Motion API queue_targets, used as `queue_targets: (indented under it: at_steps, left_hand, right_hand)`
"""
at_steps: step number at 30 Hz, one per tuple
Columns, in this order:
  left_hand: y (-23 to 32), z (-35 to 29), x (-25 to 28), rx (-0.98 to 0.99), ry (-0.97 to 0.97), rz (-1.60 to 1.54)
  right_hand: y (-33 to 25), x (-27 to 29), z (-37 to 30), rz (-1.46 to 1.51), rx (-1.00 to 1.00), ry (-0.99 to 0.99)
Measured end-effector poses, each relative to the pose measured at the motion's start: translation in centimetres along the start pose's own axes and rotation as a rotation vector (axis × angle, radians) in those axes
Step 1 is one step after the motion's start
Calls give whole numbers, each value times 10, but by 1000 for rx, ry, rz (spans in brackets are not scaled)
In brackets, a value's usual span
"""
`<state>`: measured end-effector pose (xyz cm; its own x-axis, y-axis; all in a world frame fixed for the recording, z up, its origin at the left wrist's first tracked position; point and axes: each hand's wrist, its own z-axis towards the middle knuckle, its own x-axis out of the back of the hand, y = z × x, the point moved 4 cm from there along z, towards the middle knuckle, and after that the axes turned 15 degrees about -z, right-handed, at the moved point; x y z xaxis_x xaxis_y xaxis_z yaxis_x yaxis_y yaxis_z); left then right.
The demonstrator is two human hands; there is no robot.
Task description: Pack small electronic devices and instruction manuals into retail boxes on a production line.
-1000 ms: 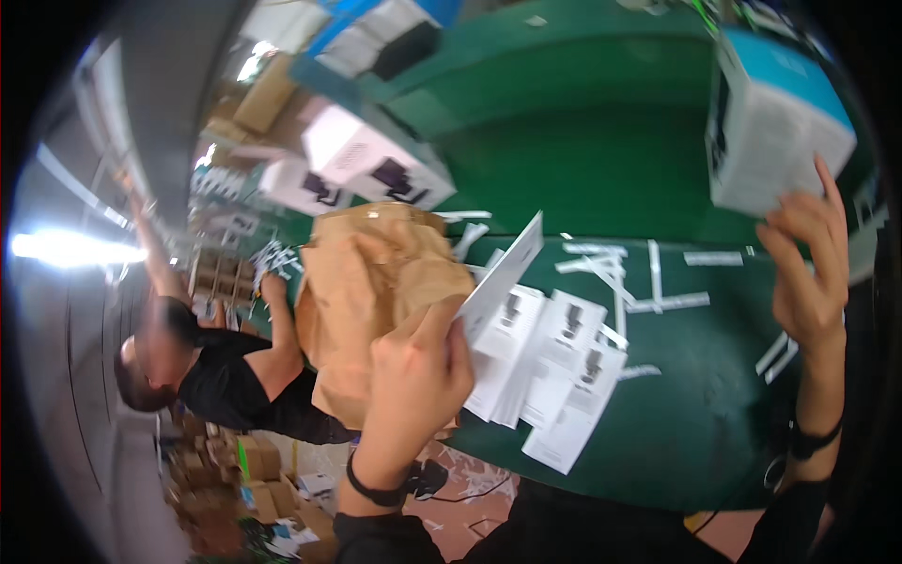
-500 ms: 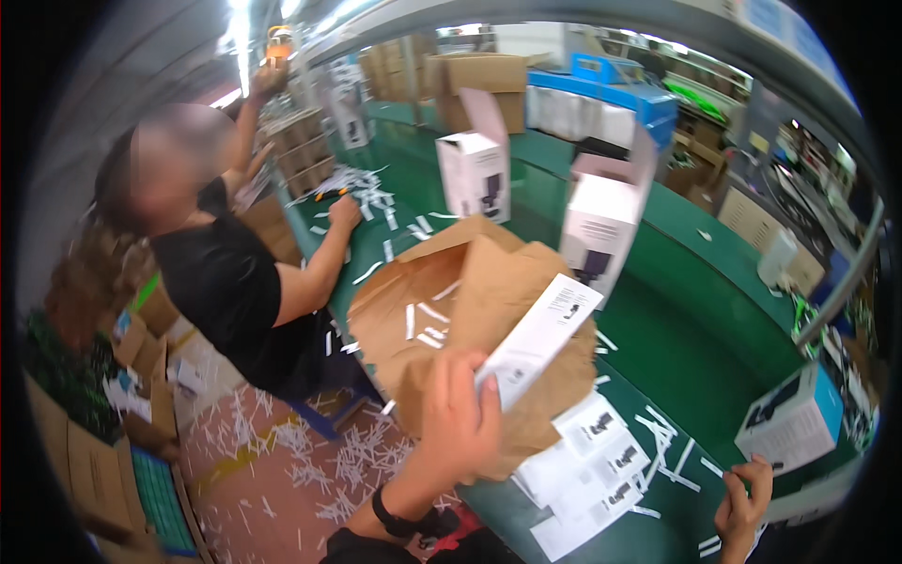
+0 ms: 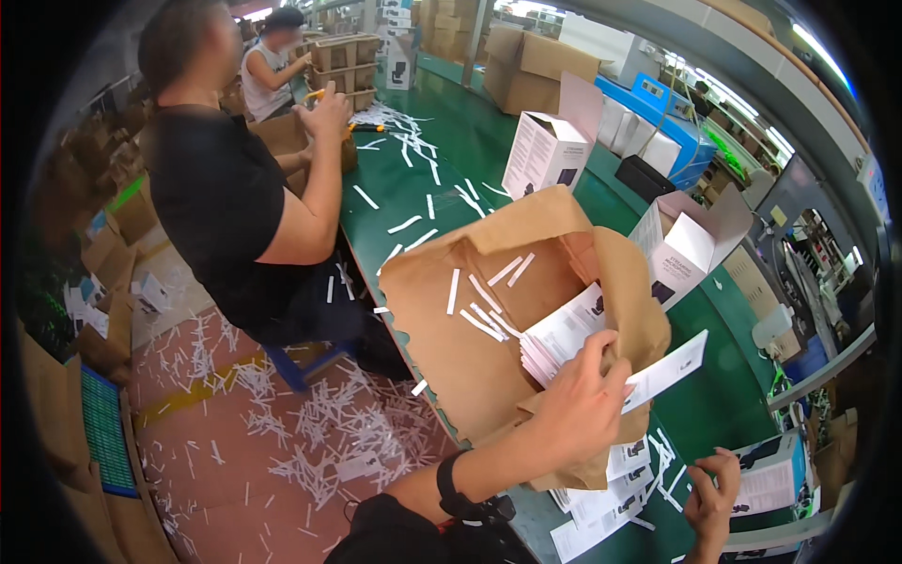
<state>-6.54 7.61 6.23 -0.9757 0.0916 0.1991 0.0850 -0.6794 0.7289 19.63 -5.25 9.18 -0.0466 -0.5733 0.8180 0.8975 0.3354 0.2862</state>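
My left hand (image 3: 584, 399) reaches over the side of a large brown paper bag (image 3: 451, 376), its fingers closed on a white folded leaflet (image 3: 672, 371) that sticks out to the right. Inside the bag, beside my fingertips, sits a stack of white leaflets (image 3: 564, 329) with several loose white paper strips (image 3: 484, 320). Lower right, my right hand (image 3: 712, 493) hovers with fingers loosely bent and apart, and nothing shows in it. Close to it lies a white and blue box (image 3: 766, 479). Printed sheets (image 3: 606, 512) lie partly under the bag.
Two white boxes with raised flaps (image 3: 550, 150) stand beyond the bag on the green table (image 3: 451, 103). A co-worker in black (image 3: 216, 207) works on the left; another person (image 3: 272, 70) sits farther back. Paper strips litter the floor (image 3: 263, 423). A metal rail (image 3: 827, 371) runs at right.
The view has shifted left. My left hand, with the leaflet, has moved right across the bag, whose opening and inner stack now show. The co-worker's raised arm has come down.
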Motion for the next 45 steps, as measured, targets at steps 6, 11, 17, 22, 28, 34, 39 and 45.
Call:
queue_targets:
  at_steps: [6,11,17,22,28,34,39,45]
  left_hand:
    - [9,4,7,13,-25,19]
    - [6,-6,72,96,405,75]
    - [30,85,101,-58,508,-778]
    - [42,172,36,52,176,-755]
    - [68,203,-23,94,151,-998]
    - [102,174,-11,-63,43,-735]
    - [107,193,-32,-47,63,-683]
    - [44,199,-164,353,-63,-623]
  right_hand:
    - [2,6,-16,-84,-167,-69]
    - [34,2,-45,-134,-234,-22]
    - [62,-9,-18,182,-402,94]
    - [69,-15,106,236,-386,226]
    - [98,-85,241,16,-467,-58]
    - [149,-86,247,83,-445,-223]
    - [201,-56,171,-45,-349,101]
    - [230,17,66,-143,-223,234]
